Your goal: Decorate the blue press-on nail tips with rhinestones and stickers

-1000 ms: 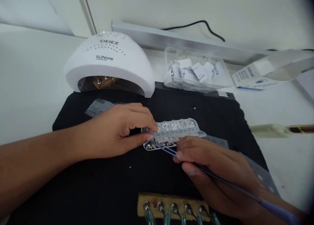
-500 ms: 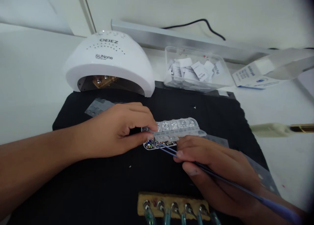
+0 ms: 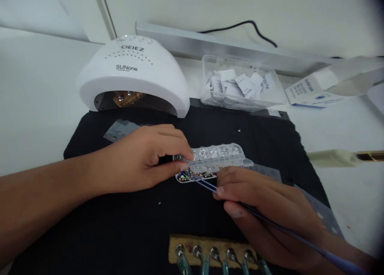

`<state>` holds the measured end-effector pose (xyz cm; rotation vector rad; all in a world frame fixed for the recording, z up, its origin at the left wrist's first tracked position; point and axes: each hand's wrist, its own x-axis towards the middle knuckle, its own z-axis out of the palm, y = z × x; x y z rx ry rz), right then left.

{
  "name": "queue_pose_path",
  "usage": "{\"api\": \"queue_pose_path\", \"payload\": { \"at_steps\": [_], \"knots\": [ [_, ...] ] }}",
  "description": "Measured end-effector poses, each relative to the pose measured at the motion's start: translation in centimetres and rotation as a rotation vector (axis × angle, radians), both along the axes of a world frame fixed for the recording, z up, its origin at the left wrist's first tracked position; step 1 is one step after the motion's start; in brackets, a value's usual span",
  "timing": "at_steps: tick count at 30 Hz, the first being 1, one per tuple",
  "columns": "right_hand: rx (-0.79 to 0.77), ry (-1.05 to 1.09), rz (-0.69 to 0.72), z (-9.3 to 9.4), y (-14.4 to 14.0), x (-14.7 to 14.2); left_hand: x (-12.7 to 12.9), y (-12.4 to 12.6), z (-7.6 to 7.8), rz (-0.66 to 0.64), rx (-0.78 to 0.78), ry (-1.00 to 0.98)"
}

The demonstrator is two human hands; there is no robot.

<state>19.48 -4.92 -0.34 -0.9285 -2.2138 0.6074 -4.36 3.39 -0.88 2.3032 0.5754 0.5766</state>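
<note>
The right hand (image 3: 264, 211) pinches slim blue tweezers (image 3: 210, 186), tips pointing up and left into the nearest row of the clear rhinestone box (image 3: 214, 163), which lies near the middle of the black mat (image 3: 120, 227). The left hand (image 3: 141, 159) grips the box's left end between thumb and fingers. The box's long axis runs left to right (the tweezers cross it at a slant). A white nail lamp (image 3: 132, 73) stands at the mat's far left corner.

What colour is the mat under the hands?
Black; the mat shows best in the head view.
</note>
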Motion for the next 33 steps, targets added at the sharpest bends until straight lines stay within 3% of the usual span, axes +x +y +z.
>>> {"api": "queue_pose_path", "payload": {
  "at_steps": [33],
  "knots": [
    [0.020,-0.005,0.005,-0.12,-0.07,-0.11,-0.05,0.00,-0.04,-0.005,0.009,0.004]
  ]
}}
